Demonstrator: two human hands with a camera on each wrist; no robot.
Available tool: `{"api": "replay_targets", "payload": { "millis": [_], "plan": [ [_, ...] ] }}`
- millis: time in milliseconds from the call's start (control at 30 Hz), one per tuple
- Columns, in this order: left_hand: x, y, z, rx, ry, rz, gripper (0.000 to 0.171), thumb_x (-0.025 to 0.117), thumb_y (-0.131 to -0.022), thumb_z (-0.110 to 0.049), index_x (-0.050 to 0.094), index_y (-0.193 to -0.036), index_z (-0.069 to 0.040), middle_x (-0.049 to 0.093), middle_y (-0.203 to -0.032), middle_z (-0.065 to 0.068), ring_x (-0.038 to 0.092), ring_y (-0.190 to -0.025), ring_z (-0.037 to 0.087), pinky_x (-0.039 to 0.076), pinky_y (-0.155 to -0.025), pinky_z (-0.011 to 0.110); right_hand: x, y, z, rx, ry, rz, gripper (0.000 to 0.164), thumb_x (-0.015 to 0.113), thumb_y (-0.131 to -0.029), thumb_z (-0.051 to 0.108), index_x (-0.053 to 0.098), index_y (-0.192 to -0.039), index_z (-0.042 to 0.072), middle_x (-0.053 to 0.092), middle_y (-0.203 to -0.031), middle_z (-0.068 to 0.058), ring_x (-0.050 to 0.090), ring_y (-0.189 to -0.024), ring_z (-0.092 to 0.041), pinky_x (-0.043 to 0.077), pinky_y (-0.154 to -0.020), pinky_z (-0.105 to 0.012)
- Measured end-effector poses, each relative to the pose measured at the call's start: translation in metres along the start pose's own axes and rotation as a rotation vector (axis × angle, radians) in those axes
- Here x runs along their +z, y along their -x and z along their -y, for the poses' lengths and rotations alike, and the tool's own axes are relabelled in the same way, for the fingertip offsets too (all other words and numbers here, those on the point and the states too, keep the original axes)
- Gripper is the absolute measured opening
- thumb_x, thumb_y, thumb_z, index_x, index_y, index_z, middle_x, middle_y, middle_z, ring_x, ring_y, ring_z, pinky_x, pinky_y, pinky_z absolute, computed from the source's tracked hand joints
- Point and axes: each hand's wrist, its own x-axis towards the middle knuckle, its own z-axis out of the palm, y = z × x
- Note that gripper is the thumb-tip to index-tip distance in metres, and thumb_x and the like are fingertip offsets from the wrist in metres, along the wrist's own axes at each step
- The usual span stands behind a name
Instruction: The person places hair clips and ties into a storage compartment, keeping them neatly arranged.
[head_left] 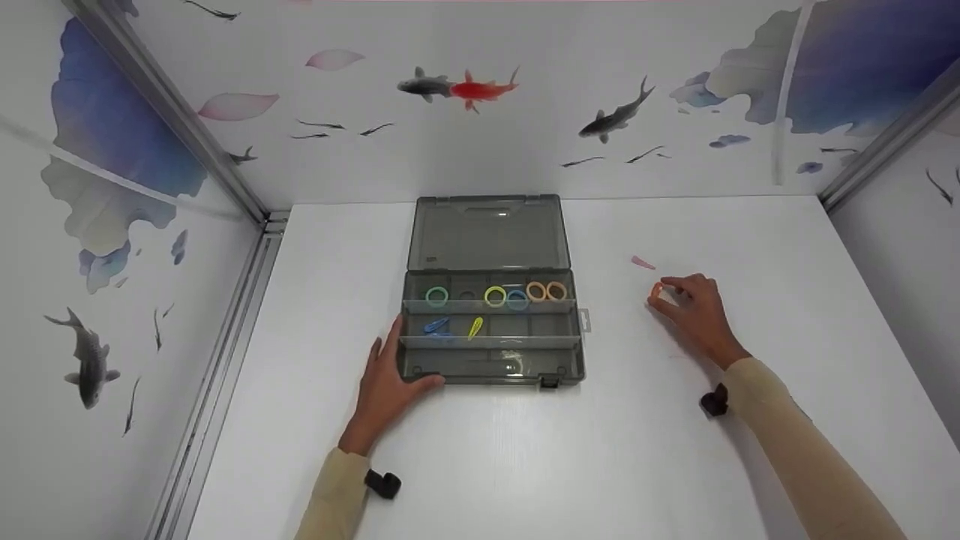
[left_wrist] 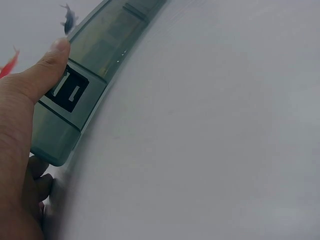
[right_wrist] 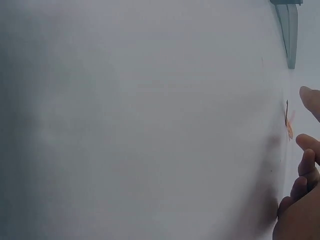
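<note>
A see-through grey compartment box [head_left: 491, 365] stands with its lid [head_left: 489, 234] folded back. My left hand [head_left: 386, 394] holds its near left corner, thumb on the front wall and fingers along the side; in the left wrist view the thumb lies beside the dark latch [left_wrist: 70, 90]. Off to the right, my right hand [head_left: 697, 311] has thumb and index finger on either side of a small orange loop-shaped piece [head_left: 655, 291]. The right wrist view shows those fingertips apart, with the orange piece [right_wrist: 289, 129] just beyond them. A pink hair clip [head_left: 643, 262] lies behind it.
The back row holds a green ring [head_left: 436, 296], a yellow ring [head_left: 495, 296], a blue ring [head_left: 517, 300] and two orange rings [head_left: 536, 292]. Blue hair clips [head_left: 436, 325] and a yellow hair clip [head_left: 475, 328] lie in the middle row. A printed wall panel [head_left: 525, 150] stands behind the table.
</note>
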Motion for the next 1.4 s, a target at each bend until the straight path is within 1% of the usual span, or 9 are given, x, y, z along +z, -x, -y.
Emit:
{"api": "replay_targets", "payload": {
  "millis": [200,300,367,567,767,900,1000,1233,1400],
  "plan": [
    [0.0,0.0,-0.001,-0.012,0.011,0.003,0.129,0.095,-0.081,-0.062,0.014,-0.178,-0.039,0.024,-0.181,0.018,0.012,-0.167,0.051,0.025,-0.12,0.084,0.0,0.002,-0.003,0.033,0.003,0.02,0.058,0.088,-0.099,0.024,0.068,-0.145,-0.003,0.058,-0.118,-0.02,0.041,-0.112,-0.028,0.035,-0.092,-0.039],
    [0.0,0.0,-0.002,-0.017,0.008,0.002,0.129,0.095,-0.081,-0.063,0.014,-0.178,-0.039,0.024,-0.181,0.018,0.012,-0.167,0.051,0.025,-0.12,0.084,0.002,0.004,-0.005,0.043,0.006,0.023,0.061,0.089,-0.098,0.027,0.067,-0.147,-0.002,0.056,-0.12,-0.019,0.04,-0.116,-0.03,0.035,-0.093,-0.042],
    [0.0,0.0,-0.002,-0.02,0.001,0.001,0.129,0.095,-0.081,-0.062,0.014,-0.178,-0.038,0.024,-0.181,0.018,0.013,-0.167,0.052,0.026,-0.12,0.084,0.003,0.005,-0.006,0.031,0.033,0.026,0.062,0.089,-0.098,0.028,0.066,-0.148,-0.002,0.055,-0.122,-0.019,0.041,-0.118,-0.032,0.034,-0.094,-0.045],
    [0.0,-0.001,-0.002,-0.023,-0.001,0.001,0.129,0.095,-0.081,-0.062,0.015,-0.179,-0.036,0.024,-0.182,0.016,0.012,-0.167,0.052,0.026,-0.121,0.083,0.008,0.004,-0.01,-0.044,0.113,-0.003,0.06,0.089,-0.097,0.023,0.067,-0.146,-0.003,0.056,-0.122,-0.021,0.042,-0.116,-0.038,0.031,-0.096,-0.053],
    [0.001,-0.001,-0.002,-0.027,0.003,0.001,0.129,0.095,-0.081,-0.063,0.015,-0.179,-0.037,0.023,-0.182,0.014,0.011,-0.167,0.051,0.024,-0.121,0.084,0.011,0.005,-0.012,-0.069,0.118,-0.037,0.06,0.091,-0.095,0.021,0.068,-0.145,-0.005,0.057,-0.121,-0.023,0.043,-0.114,-0.039,0.031,-0.095,-0.054],
    [0.001,0.0,-0.003,-0.036,0.011,0.003,0.13,0.095,-0.08,-0.063,0.015,-0.178,-0.038,0.024,-0.182,0.015,0.011,-0.167,0.05,0.024,-0.121,0.083,0.012,0.006,-0.012,-0.071,0.132,-0.051,0.06,0.09,-0.095,0.022,0.068,-0.144,-0.005,0.058,-0.121,-0.023,0.044,-0.113,-0.041,0.032,-0.094,-0.054],
    [0.001,-0.001,-0.003,-0.026,0.005,0.006,0.129,0.094,-0.081,-0.063,0.014,-0.179,-0.036,0.024,-0.182,0.015,0.011,-0.167,0.052,0.024,-0.121,0.083,0.013,0.007,-0.013,-0.06,0.13,-0.059,0.06,0.089,-0.096,0.024,0.068,-0.144,-0.005,0.057,-0.12,-0.023,0.043,-0.114,-0.041,0.031,-0.095,-0.055],
    [0.001,-0.001,-0.002,-0.01,0.004,-0.006,0.129,0.094,-0.081,-0.063,0.016,-0.179,-0.033,0.025,-0.182,0.015,0.011,-0.166,0.053,0.023,-0.122,0.083,0.013,0.007,-0.012,-0.026,0.118,-0.041,0.061,0.087,-0.099,0.031,0.067,-0.147,-0.002,0.055,-0.122,-0.021,0.043,-0.116,-0.04,0.031,-0.095,-0.055],
    [0.001,0.0,-0.002,-0.014,0.015,-0.001,0.13,0.095,-0.08,-0.063,0.015,-0.179,-0.034,0.025,-0.182,0.015,0.011,-0.167,0.052,0.024,-0.122,0.082,0.013,0.005,-0.012,-0.046,0.132,-0.038,0.06,0.087,-0.099,0.029,0.067,-0.146,-0.003,0.056,-0.121,-0.022,0.044,-0.115,-0.04,0.03,-0.096,-0.056]
  ]
}}
